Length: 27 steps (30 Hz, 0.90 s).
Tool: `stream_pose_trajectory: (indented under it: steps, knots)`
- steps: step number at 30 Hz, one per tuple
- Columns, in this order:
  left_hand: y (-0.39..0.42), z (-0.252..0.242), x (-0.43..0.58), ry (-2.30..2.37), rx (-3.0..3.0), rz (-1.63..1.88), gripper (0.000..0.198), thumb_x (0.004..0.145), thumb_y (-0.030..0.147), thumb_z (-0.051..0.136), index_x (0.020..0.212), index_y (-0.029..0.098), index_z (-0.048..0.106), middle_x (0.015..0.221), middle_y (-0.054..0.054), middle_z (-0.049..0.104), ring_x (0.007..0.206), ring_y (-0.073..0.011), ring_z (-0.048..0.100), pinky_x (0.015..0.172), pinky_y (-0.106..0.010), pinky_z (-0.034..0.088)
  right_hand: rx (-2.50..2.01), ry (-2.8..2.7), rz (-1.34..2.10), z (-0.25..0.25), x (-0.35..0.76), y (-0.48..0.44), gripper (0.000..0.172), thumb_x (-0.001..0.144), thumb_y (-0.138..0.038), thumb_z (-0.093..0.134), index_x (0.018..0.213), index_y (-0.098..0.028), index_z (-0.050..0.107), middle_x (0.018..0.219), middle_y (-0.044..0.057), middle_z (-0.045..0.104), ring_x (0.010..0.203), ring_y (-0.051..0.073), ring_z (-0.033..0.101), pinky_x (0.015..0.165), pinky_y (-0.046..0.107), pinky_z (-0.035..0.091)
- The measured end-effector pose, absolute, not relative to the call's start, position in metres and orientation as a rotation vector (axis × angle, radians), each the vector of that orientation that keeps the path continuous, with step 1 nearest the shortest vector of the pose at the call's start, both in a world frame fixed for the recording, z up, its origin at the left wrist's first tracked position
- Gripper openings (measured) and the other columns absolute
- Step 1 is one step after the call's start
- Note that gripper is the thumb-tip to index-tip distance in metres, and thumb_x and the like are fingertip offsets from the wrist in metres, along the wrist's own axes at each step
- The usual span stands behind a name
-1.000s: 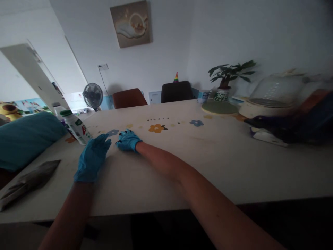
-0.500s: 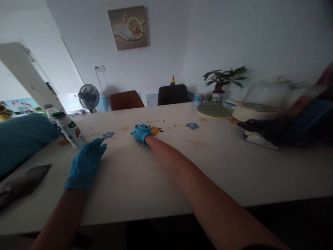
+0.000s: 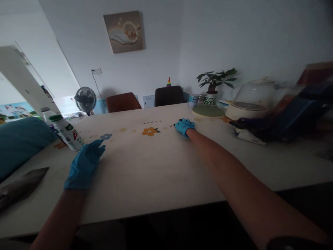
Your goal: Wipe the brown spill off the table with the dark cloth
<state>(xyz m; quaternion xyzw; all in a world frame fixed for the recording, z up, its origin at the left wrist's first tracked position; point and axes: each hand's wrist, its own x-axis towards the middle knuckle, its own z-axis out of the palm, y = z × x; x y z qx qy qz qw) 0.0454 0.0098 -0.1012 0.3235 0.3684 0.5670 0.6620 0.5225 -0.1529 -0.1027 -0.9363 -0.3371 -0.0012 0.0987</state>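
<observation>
My left hand (image 3: 84,165), in a blue glove, rests on the left side of the pale table (image 3: 145,173). Its fingers are stretched out and it holds nothing. Just beyond its fingertips stands a white bottle with a green cap (image 3: 68,133). Farther out, my right hand (image 3: 184,126), also in a blue glove, presses down on the tabletop with bent fingers. Small dark patches show between and at its fingertips; what lies under them is too small to make out. An orange printed flower (image 3: 149,131) is on the table left of this hand.
A grey cloth-like item (image 3: 22,187) lies at the left edge. Toward the right stand a green round mat (image 3: 208,111), a potted plant (image 3: 210,99), a can (image 3: 193,100), a glass-domed appliance (image 3: 252,99) and dark clutter (image 3: 281,121). Chairs (image 3: 123,102) stand behind the table.
My right hand has slid right across the table, uncovering the orange flower. My left hand keeps its place beside the bottle. The view has shifted slightly.
</observation>
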Motion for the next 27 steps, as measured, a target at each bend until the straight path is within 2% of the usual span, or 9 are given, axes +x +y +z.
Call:
stream_pose_trajectory:
  steps: [3, 6, 10, 13, 17, 22, 25, 27]
  knots:
    - [0.01, -0.099, 0.048, 0.831, 0.736, 1.277, 0.028, 0.116, 0.028, 0.065, 0.103, 0.017, 0.087, 0.141, -0.018, 0.092, 0.17, -0.0397, 0.069, 0.149, -0.061, 0.052, -2.789, -0.97, 0.002, -0.104, 0.53, -0.167, 0.059, 0.12, -0.046, 0.055, 0.168, -0.024, 0.08, 0.182, 0.026, 0.065, 0.166, 0.043, 0.058, 0.134, 0.061, 0.044]
    - [0.011, -0.098, 0.049, 0.805, 0.764, 1.274, 0.028, 0.118, 0.027, 0.064, 0.112, 0.016, 0.089, 0.141, -0.018, 0.092, 0.155, -0.0359, 0.081, 0.147, -0.059, 0.054, -2.804, -0.958, 0.009, -0.104, 0.53, -0.165, 0.061, 0.116, -0.043, 0.061, 0.17, -0.022, 0.079, 0.181, 0.027, 0.066, 0.166, 0.043, 0.06, 0.134, 0.059, 0.045]
    - [0.012, -0.099, 0.049, 0.782, 0.796, 1.239, 0.037, 0.122, 0.024, 0.062, 0.148, 0.019, 0.087, 0.133, -0.014, 0.094, 0.114, -0.0259, 0.093, 0.144, -0.054, 0.057, -2.79, -0.987, 0.028, -0.1, 0.52, -0.143, 0.064, 0.116, -0.04, 0.064, 0.177, -0.023, 0.074, 0.186, 0.026, 0.063, 0.169, 0.043, 0.06, 0.135, 0.059, 0.048]
    - [0.011, -0.1, 0.049, 0.761, 0.799, 1.243, 0.049, 0.123, 0.021, 0.061, 0.169, 0.024, 0.078, 0.13, -0.013, 0.094, 0.101, -0.024, 0.093, 0.144, -0.054, 0.057, -2.737, -1.092, 0.045, -0.097, 0.503, -0.113, 0.061, 0.119, -0.043, 0.071, 0.177, -0.022, 0.072, 0.185, 0.024, 0.065, 0.168, 0.041, 0.061, 0.138, 0.06, 0.048]
    - [0.007, -0.103, 0.049, 0.738, 0.829, 1.244, 0.06, 0.119, 0.016, 0.066, 0.178, 0.027, 0.07, 0.142, -0.013, 0.092, 0.108, -0.0248, 0.094, 0.148, -0.055, 0.051, -2.62, -1.287, 0.064, -0.096, 0.464, -0.063, 0.054, 0.122, -0.05, 0.08, 0.169, -0.023, 0.074, 0.182, 0.018, 0.067, 0.167, 0.041, 0.064, 0.14, 0.069, 0.051]
    - [0.008, -0.113, 0.046, 0.736, 0.888, 1.238, 0.059, 0.117, 0.025, 0.071, 0.177, 0.029, 0.071, 0.151, -0.012, 0.09, 0.116, -0.0268, 0.094, 0.153, -0.058, 0.045, -2.402, -1.589, 0.131, -0.095, 0.387, -0.004, 0.054, 0.122, -0.053, 0.082, 0.168, -0.024, 0.076, 0.182, 0.017, 0.067, 0.167, 0.041, 0.065, 0.141, 0.071, 0.051]
    - [0.011, -0.119, 0.043, 0.699, 0.929, 1.231, 0.061, 0.112, 0.035, 0.082, 0.172, 0.031, 0.075, 0.154, -0.012, 0.089, 0.124, -0.0297, 0.093, 0.153, -0.059, 0.045, -2.241, -1.785, 0.169, -0.096, 0.329, 0.022, 0.047, 0.126, -0.047, 0.069, 0.169, -0.031, 0.078, 0.185, 0.012, 0.068, 0.172, 0.036, 0.062, 0.147, 0.06, 0.044]
    - [0.014, -0.122, 0.041, 0.681, 0.936, 1.218, 0.063, 0.107, 0.041, 0.088, 0.168, 0.031, 0.077, 0.156, -0.013, 0.089, 0.129, -0.0327, 0.092, 0.152, -0.06, 0.048, -2.133, -1.912, 0.188, -0.098, 0.292, 0.035, 0.053, 0.122, -0.046, 0.064, 0.173, -0.04, 0.077, 0.189, 0.003, 0.067, 0.177, 0.034, 0.056, 0.15, 0.051, 0.038]
